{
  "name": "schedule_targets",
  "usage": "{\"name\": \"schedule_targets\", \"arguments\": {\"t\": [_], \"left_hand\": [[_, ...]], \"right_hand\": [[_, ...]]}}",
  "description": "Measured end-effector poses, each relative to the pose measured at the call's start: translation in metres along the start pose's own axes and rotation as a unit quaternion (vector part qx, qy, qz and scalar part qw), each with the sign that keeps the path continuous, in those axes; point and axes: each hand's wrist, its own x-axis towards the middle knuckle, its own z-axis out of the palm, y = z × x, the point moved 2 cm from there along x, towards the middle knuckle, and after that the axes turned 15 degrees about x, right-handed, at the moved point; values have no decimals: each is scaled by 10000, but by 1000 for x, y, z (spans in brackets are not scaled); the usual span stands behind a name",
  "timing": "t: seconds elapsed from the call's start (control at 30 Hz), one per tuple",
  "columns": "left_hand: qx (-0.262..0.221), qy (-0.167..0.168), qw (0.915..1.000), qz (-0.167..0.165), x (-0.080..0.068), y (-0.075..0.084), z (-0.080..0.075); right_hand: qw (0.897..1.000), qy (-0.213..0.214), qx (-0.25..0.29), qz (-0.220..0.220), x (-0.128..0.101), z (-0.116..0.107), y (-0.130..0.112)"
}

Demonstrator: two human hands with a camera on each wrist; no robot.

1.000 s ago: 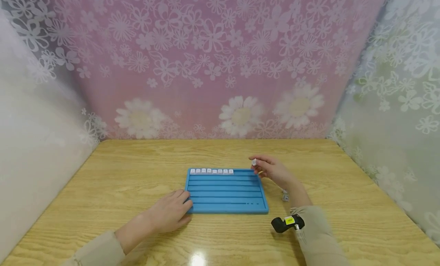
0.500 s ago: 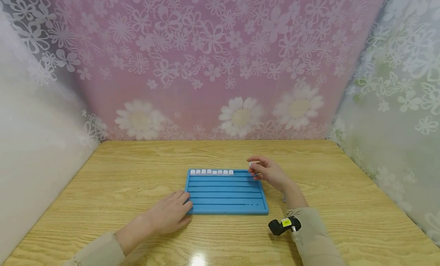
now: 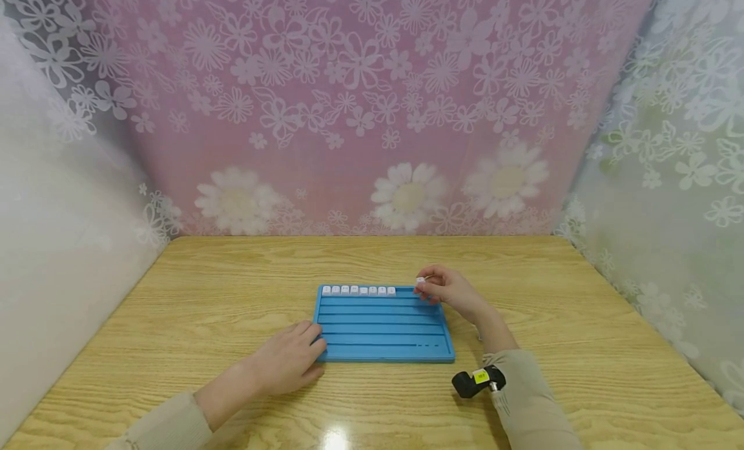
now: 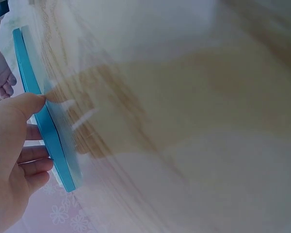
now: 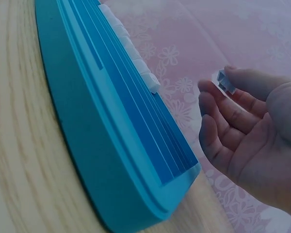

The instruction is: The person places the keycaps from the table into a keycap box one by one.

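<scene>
Right hand (image 3: 452, 291) is raised just above the far right corner of the blue tray (image 3: 383, 347). Its grip is closed on a small white tile (image 3: 420, 281), pinched between thumb and fingertips (image 5: 209, 92); the remaining fingers are loosely curled. The tile is clear of the tray, a short gap to the right of the row of white tiles (image 3: 358, 290) seated in the farthest groove. Left hand (image 3: 286, 361) lies flat on the bench (image 3: 192, 295) at the tray's near left corner, fingers relaxed, thumb (image 4: 29, 104) touching the tray edge; its grip holds nothing. A black device (image 3: 473, 380) is strapped at the right wrist. The tray's nearer grooves carry no tiles.
</scene>
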Motion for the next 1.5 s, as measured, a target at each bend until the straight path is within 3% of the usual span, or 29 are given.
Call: {"name": "schedule_targets", "arguments": {"t": [0.53,0.97,1.23,1.5], "left_hand": [[5,-156,9999,24,1,1,-2],[48,-227,9997,-11,0,1,1],[33,-307,9995,-5,1,0,5],[39,-184,9998,20,0,0,3]], "right_hand": [[9981,287,-540,85,13,5,1],[9892,302,-1427,-110,24,19,4],[9764,411,-2116,-132,32,22,10],[9635,443,-2622,-306,34,27,12]]}}
